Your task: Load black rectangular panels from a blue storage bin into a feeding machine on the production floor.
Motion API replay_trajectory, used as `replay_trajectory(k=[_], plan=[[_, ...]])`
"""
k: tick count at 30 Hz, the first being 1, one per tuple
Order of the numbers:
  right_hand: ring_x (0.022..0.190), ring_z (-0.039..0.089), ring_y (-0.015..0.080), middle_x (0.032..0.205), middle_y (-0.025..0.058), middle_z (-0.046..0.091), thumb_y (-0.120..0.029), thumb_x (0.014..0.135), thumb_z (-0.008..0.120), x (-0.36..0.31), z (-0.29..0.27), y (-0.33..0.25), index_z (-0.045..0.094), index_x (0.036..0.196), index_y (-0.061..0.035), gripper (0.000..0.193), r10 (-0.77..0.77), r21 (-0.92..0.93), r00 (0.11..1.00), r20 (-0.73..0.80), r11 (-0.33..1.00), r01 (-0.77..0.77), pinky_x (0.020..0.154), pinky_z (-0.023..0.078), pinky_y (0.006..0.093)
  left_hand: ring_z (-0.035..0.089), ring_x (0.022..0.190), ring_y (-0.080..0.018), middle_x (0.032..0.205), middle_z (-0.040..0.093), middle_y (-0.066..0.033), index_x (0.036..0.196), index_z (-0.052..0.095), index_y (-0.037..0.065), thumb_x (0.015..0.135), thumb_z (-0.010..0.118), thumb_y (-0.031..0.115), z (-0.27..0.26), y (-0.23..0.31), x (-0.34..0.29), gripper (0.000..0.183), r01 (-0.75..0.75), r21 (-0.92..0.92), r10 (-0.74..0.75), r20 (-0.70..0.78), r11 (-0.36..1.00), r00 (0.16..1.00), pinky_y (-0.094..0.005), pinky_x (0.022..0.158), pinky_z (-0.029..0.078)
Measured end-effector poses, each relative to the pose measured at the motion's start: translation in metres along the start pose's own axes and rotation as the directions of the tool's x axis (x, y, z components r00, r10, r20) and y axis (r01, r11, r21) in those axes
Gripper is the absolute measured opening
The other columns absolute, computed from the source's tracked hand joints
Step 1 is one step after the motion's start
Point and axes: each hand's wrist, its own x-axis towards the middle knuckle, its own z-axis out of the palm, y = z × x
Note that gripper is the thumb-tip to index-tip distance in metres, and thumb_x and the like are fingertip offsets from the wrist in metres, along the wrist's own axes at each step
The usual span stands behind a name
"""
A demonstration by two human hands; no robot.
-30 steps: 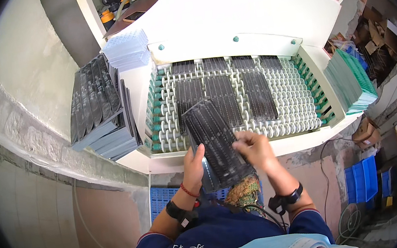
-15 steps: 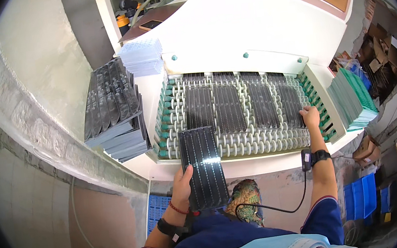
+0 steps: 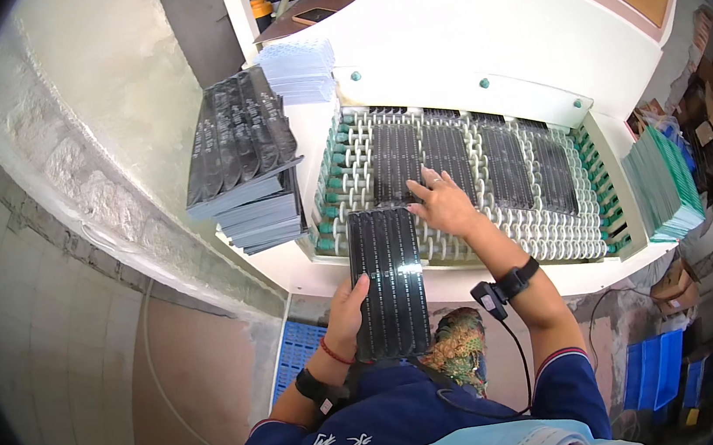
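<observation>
a stack of dark ribbed panels [image 3: 389,280] is gripped along its left edge by the left hand [image 3: 346,307], fingers closed on it, and is held flat over the near rim of the white machine [image 3: 475,24]. the right hand [image 3: 442,204] is spread open, fingers apart, and is laid on the roller bed [image 3: 568,229], touching the near end of a dark panel [image 3: 447,152] that lies there. three more dark panels are seen lying side by side on the rollers. on the ledge to the left, a tall pile of dark panels [image 3: 244,160] is stacked, with a pile of white sheets [image 3: 299,69] behind it. a stack of green boards [image 3: 665,187] is leaned at the right end of the machine. blue crates [image 3: 663,363] are seen on the floor below.
</observation>
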Motion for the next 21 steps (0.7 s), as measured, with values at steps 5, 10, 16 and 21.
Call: replay_trajectory(k=[5,10,16,21], plan=[[0.12,0.038,0.0435,0.125,0.0317,0.042,-0.039,0.088,0.046,0.025,0.019,-0.007,0.046,0.125,-0.0077,0.049,0.046,0.026,0.987,0.152,0.998,-0.051,0.102,0.027,0.0499,0.061,0.079,-0.013,0.094,0.062,-0.0081,0.111,0.052,-0.003,0.095,0.041,0.022,-0.012,0.005,-0.009,0.031,-0.01,-0.038,0.008,-0.031,0.999,0.999,-0.0264,0.069,0.052],[0.114,0.046,0.0415,0.122,0.0297,0.046,-0.036,0.088,0.049,0.023,0.015,-0.011,0.049,0.123,-0.0064,0.046,0.074,0.068,0.996,0.043,0.995,-0.077,0.096,0.035,0.0492,0.062,0.081,-0.0178,0.098,0.061,-0.0116,0.113,0.049,-0.005,0.096,0.038,0.023,-0.019,0.008,-0.006,0.035,0.031,-0.141,-0.037,-0.044,0.99,0.998,-0.0294,0.072,0.052],[0.082,0.064,0.0242,0.091,0.0198,0.064,-0.025,0.086,0.058,-0.04,-0.057,-0.048,0.059,0.108,0.0001,0.033,0.31,0.675,0.933,0.184,0.65,-0.349,0.073,0.049,0.0323,0.061,0.081,-0.0155,0.096,0.061,-0.01,0.112,0.05,-0.005,0.096,0.037,0.023,-0.023,0.005,0.01,0.035,-0.006,-0.086,-0.001,-0.075,0.996,0.997,-0.0278,0.073,0.051],[0.067,0.063,0.0185,0.076,0.0157,0.065,-0.019,0.084,0.061,-0.09,-0.049,-0.083,0.06,0.105,0.0012,0.029,0.305,0.744,0.916,0.259,0.541,-0.391,0.062,0.048,0.0295,0.057,0.083,-0.009,0.096,0.06,-0.0036,0.114,0.051,-0.001,0.095,0.043,0.02,-0.017,-0.011,0.032,0.03,-0.09,0.041,0.093,-0.066,0.995,0.993,-0.0237,0.072,0.047]])
